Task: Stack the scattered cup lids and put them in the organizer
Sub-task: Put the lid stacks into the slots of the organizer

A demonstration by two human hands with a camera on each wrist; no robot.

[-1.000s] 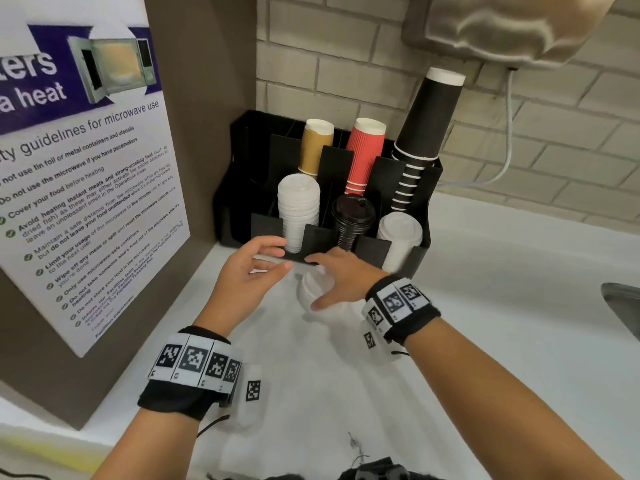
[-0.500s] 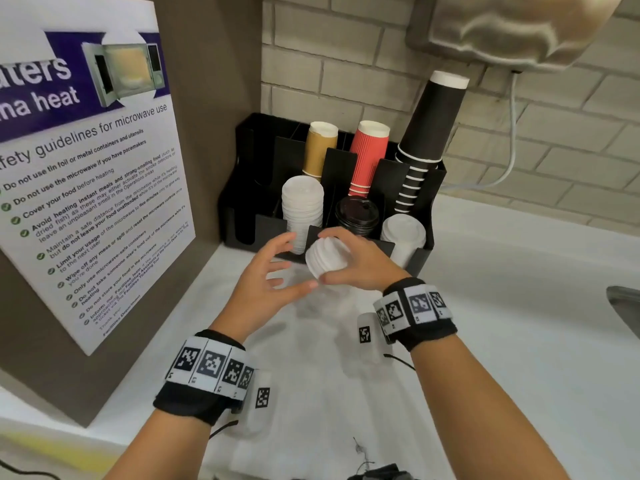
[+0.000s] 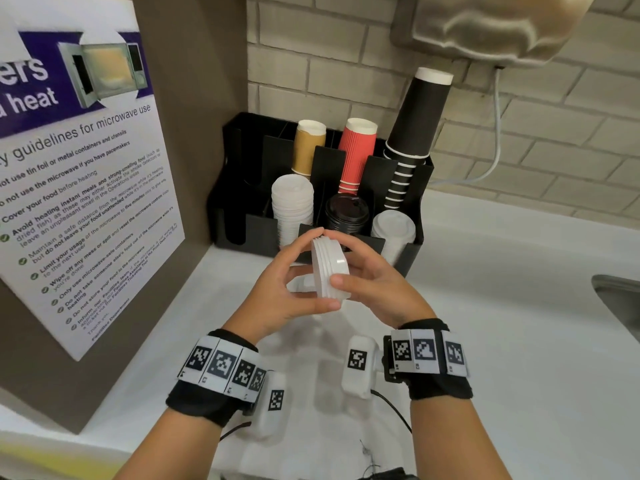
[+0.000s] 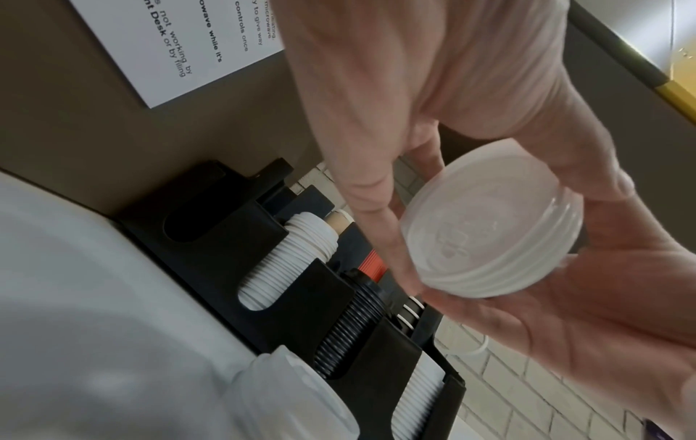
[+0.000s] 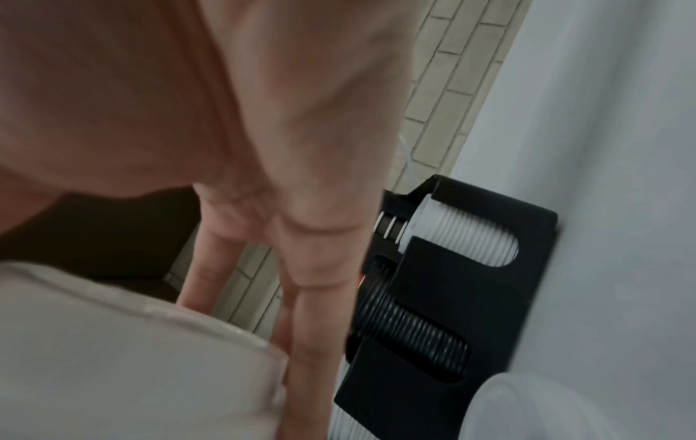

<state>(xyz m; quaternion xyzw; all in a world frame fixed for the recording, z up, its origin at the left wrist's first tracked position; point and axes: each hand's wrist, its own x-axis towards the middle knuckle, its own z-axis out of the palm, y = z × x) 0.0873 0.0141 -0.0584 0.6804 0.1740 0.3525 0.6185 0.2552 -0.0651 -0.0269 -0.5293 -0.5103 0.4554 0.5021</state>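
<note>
A small stack of white cup lids [image 3: 328, 271] stands on edge in the air, just in front of the black organizer [image 3: 235, 206]. My left hand [image 3: 308, 271] grips the stack from the left, index finger on top and thumb underneath. From the right, my right hand [image 3: 348, 263] grips it too, thumb on the lid's face. The left wrist view shows the lid stack [image 4: 489, 238] from its flat side between both hands. More white lids [image 4: 293, 396] lie on the counter below, seen too in the right wrist view as white lids [image 5: 546, 410].
The organizer's front slots hold a tall white lid stack [image 3: 292, 202], black lids [image 3: 346, 211] and a second white lid stack [image 3: 393, 226]; paper cups stand behind. A poster panel [image 3: 86, 188] walls the left. A sink edge [image 3: 616, 289] lies at the right of the white counter [image 3: 502, 323].
My right hand lifted the lid stack off the counter and tipped it on edge. My left hand closed on it from the left, and both hands drew back toward me.
</note>
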